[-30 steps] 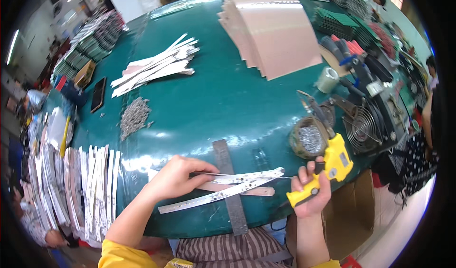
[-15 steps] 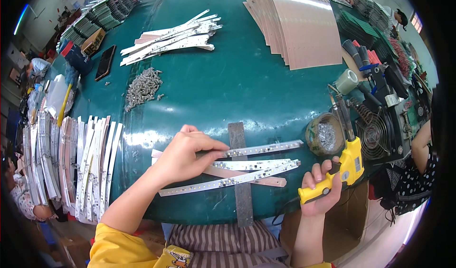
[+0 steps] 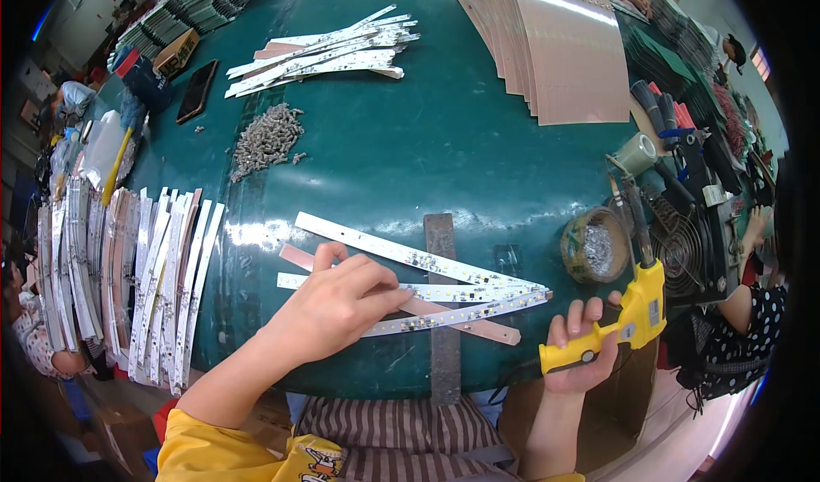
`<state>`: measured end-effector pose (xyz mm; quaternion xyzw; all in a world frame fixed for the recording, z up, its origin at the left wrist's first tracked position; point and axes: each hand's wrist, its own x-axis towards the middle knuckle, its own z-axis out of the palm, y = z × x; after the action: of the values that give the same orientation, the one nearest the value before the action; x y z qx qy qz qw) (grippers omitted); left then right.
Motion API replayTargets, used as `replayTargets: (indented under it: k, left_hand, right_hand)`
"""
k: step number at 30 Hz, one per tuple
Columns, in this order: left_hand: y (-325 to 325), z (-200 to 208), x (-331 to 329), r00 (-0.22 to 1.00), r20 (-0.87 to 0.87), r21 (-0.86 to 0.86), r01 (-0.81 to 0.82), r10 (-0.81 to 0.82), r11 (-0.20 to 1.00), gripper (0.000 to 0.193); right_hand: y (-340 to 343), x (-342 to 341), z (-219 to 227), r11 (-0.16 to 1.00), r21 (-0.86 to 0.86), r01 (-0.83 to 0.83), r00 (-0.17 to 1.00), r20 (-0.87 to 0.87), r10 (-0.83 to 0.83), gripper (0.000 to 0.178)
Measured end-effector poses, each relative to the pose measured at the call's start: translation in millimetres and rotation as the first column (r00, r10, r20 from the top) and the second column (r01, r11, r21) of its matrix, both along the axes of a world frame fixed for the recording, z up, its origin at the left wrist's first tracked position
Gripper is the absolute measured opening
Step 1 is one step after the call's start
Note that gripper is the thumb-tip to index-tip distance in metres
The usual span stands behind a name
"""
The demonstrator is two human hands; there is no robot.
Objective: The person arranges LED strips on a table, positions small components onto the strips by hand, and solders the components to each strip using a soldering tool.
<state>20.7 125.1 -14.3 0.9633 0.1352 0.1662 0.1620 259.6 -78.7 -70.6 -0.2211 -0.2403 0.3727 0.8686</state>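
My right hand (image 3: 583,354) is wrapped round the handle of a yellow soldering gun (image 3: 647,307), its metal tip pointing up and away. My left hand (image 3: 342,302) pinches a white LED strip board (image 3: 444,292) with thumb and fingertips. An upper white strip (image 3: 367,241) slants down to the right, and a lower strip (image 3: 427,320) comes out from beneath my left hand. Their right ends meet in a fan shape. A pinkish strip (image 3: 487,329) lies crosswise under them, and a flat dark bar (image 3: 444,367) runs beneath the group.
A round tub (image 3: 572,255) of silvery scraps stands beside the soldering gun. Farther back are a heap of small metal parts (image 3: 266,140), a pile of strips (image 3: 333,59) and stacked copper-coloured sheets (image 3: 581,72). More strips (image 3: 162,285) line the left edge. A person's arm (image 3: 739,302) shows at right.
The upper strip, held in my left hand before, now lies loose with its right end against the others. My left hand has shifted slightly right and down onto the middle strip.
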Motion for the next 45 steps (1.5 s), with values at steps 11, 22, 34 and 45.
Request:
replayTargets:
  k: [11, 22, 34, 45]
  left_hand:
    - [-8.6, -6.7, -2.9, 0.998, 0.067, -0.263, 0.014, 0.004, 0.965, 0.016]
    - [-20.8, -14.0, -15.2, 0.982, 0.148, -0.170, -0.092, 0.117, 0.981, 0.019]
    - [-26.3, -2.7, -52.9, 0.999, 0.005, -0.156, -0.037, 0.038, 0.987, 0.028]
    - [-19.3, -10.0, -49.1, 1.000, 0.014, -0.165, 0.028, -0.026, 0.986, 0.032]
  right_hand:
    - [2.1, -15.7, 34.5, 0.946, -0.325, -0.023, 0.970, 0.223, 0.100, 0.054]
    - [-20.6, -24.2, 39.8, 0.931, -0.364, -0.028, 0.966, 0.230, 0.119, 0.052]
    - [-27.2, -29.9, 38.3, 0.922, -0.385, 0.038, 0.980, 0.194, 0.041, 0.049]
    - [-29.8, -38.1, 41.4, 0.920, -0.384, 0.071, 0.983, 0.185, 0.001, 0.046]
